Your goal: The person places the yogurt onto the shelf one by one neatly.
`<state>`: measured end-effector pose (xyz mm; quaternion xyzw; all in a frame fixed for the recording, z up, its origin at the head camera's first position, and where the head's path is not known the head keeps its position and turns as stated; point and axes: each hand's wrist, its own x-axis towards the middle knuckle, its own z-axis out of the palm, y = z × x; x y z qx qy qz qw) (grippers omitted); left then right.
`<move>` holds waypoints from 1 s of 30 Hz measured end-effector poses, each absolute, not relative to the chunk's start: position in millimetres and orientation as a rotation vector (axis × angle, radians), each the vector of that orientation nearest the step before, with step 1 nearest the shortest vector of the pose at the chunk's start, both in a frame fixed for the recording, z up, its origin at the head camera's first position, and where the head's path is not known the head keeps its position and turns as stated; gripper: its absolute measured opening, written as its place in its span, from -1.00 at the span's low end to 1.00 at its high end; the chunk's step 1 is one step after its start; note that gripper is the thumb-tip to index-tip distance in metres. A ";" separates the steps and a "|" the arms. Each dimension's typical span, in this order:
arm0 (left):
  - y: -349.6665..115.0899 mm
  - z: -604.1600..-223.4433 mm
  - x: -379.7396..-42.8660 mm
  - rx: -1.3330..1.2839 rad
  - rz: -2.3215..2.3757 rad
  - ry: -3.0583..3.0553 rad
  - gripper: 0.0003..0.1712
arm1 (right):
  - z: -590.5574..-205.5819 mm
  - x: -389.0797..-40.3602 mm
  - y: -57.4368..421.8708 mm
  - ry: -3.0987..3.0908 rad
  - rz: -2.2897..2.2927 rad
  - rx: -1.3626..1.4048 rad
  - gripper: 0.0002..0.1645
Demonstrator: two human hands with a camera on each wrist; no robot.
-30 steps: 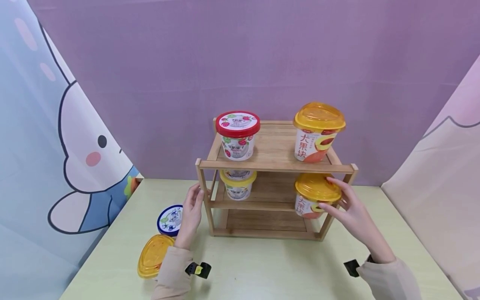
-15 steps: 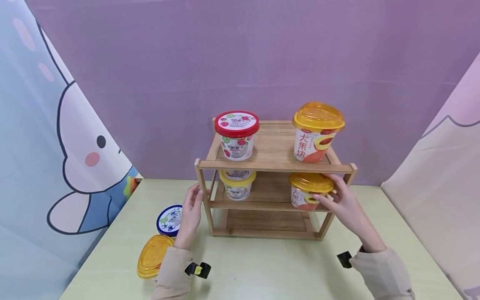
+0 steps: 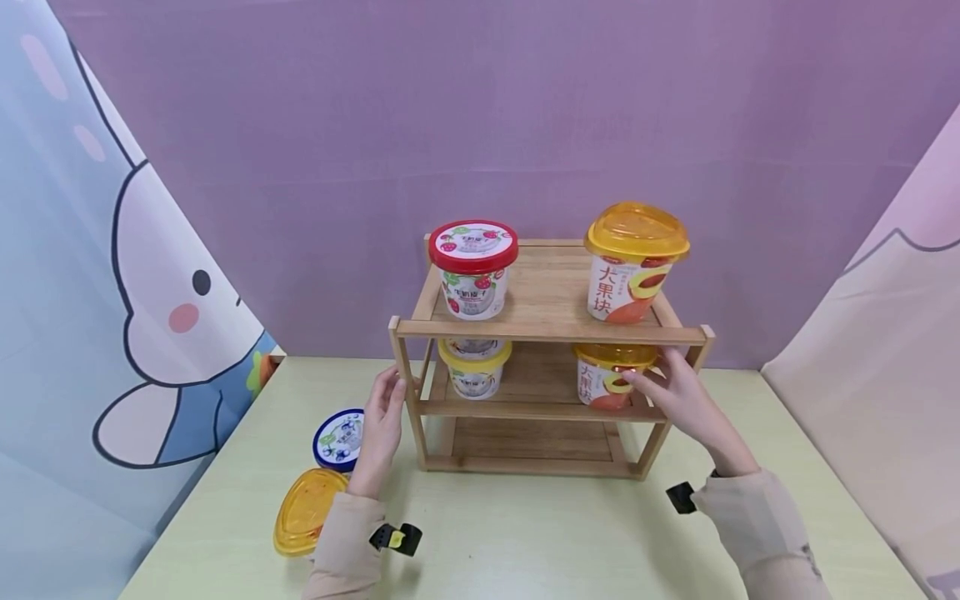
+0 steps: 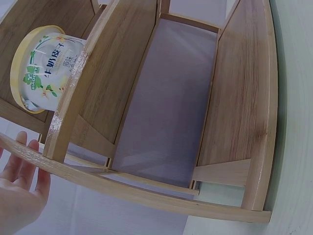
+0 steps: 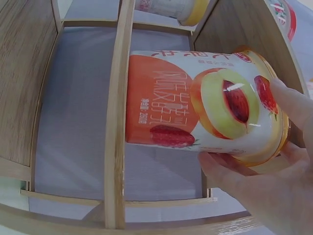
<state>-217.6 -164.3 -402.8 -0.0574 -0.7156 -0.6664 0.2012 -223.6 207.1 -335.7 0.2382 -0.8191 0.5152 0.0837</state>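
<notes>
My right hand point(image 3: 678, 396) holds a peach yogurt cup point(image 3: 596, 385) with an orange lid, upright on the right side of the rack's middle shelf. The right wrist view shows my fingers and thumb around the lid end of this cup point(image 5: 205, 98). My left hand point(image 3: 384, 425) grips the left front post of the wooden rack point(image 3: 536, 411); in the left wrist view its fingertips point(image 4: 22, 138) show past the post. A yellow-rimmed cup point(image 3: 475, 379) stands on the left of the middle shelf, with another lidded cup partly hidden behind it.
On the top shelf stand a red-lidded strawberry cup point(image 3: 474, 275) at left and another orange-lidded peach cup point(image 3: 632, 271) at right. A blue-lidded cup point(image 3: 339, 440) and an orange-lidded one point(image 3: 303, 508) are on the table beside my left forearm. A purple cloth point(image 3: 525, 108) hangs behind.
My right hand has moved the peach cup inward, up and to the left, from the rack's front right onto the middle shelf. My left hand has stayed at the post.
</notes>
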 end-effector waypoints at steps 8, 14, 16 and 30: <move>-164.8 -403.6 -218.0 -0.172 -1.866 -1.977 -0.64 | -333.4 -230.4 208.6 -2.467 1.526 0.750 -0.25; -165.3 -403.4 -217.8 -0.175 -1.863 -1.973 -0.64 | -330.5 -230.2 207.3 -2.482 1.522 0.778 -0.24; -165.3 -403.3 -217.7 -0.180 -1.866 -1.972 -0.64 | -330.3 -229.4 206.9 -2.473 1.534 0.785 -0.23; -164.9 -401.7 -216.8 -0.164 -1.876 -1.999 -0.62 | -337.0 -227.1 206.0 -2.468 1.504 0.740 -0.25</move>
